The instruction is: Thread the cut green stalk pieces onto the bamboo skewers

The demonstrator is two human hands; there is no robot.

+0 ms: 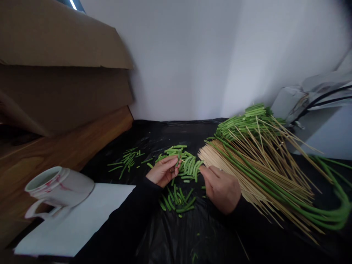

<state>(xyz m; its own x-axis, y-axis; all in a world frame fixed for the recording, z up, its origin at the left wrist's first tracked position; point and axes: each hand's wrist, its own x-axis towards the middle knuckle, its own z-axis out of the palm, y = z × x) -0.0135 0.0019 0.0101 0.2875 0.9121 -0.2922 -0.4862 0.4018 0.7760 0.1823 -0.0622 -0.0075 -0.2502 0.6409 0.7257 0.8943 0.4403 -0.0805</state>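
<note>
My left hand (164, 170) pinches a short green stalk piece (179, 157) between thumb and fingers, at the tip of a thin wooden skewer. The other end of that skewer is in the closed fingers of my right hand (221, 187). A row of cut green pieces (189, 165) hangs side by side on the skewer between my hands. Whether they are garlic scapes or long beans I cannot tell. Loose cut pieces (177, 200) lie on the black plastic sheet (170, 234) just below, with more behind my left fingers. Another scatter of pieces (128, 159) lies farther left.
To the right are a bundle of bare wooden skewers (217, 161), long uncut green stalks (334, 216) and a heap of filled skewers (244, 123). On the left, a white mug (68, 187) rests on white paper (82, 227). A cardboard box (68, 91) and white wall (181, 73) stand behind.
</note>
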